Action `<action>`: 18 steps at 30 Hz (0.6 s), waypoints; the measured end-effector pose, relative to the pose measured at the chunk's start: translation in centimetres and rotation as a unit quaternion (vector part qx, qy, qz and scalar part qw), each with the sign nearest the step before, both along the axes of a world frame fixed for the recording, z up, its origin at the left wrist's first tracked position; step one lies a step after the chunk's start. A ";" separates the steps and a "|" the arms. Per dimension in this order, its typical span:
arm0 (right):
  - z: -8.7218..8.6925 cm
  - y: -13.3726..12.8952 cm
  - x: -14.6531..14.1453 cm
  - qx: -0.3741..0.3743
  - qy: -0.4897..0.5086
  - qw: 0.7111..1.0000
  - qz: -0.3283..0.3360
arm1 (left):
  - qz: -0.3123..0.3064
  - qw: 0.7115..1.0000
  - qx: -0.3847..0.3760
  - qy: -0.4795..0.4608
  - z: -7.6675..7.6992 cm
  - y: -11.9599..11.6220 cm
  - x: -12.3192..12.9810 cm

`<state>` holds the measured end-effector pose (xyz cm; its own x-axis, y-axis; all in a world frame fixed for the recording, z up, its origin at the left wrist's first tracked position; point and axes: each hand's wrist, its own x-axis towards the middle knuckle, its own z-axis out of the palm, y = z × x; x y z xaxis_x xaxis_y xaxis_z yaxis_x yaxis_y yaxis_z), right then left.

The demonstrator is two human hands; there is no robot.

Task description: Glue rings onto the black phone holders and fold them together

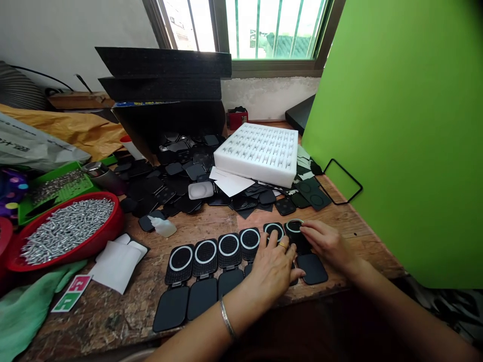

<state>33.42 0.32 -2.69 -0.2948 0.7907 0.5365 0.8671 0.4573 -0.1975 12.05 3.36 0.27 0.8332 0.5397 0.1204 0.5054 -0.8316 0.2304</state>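
Several black hinged folding pads [180,265] lie unfolded in a row along the table's front, their upper halves bearing white rings [206,251]. My left hand [272,264] rests over the right part of the row, fingers spread, fingertips touching the ringed pad [274,226] second from the right end. It covers the lower halves beneath it. At the rightmost pad [314,269], my right hand [329,244] is closed in a pinch on the edge of a white ring [295,222] that lies at its upper half.
A red bowl of metal pins [121,221] and a green tray [28,211] stand left. Behind the row are a white foam block [256,176], a heap of black parts [173,168] and a small white bottle [163,226]. A green panel [396,141] borders the right.
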 end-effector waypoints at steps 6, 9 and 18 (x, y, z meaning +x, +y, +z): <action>0.0 -1.1 0.0 -0.063 -0.062 0.996 0.008 | -0.005 1.000 0.005 0.013 0.5 0.1 0.2; 0.7 -1.1 -0.1 -0.106 -0.070 0.992 0.005 | -0.005 1.000 0.008 0.014 0.5 0.1 0.3; 1.0 -0.7 0.1 -0.123 -0.022 0.992 -0.018 | 0.000 1.000 -0.010 0.010 0.9 0.1 0.3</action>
<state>33.51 -0.43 -1.68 -0.2827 0.9065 0.3135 0.8922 0.3685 -0.2611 12.38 3.48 1.15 0.8349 0.5424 0.0935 0.5106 -0.8267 0.2363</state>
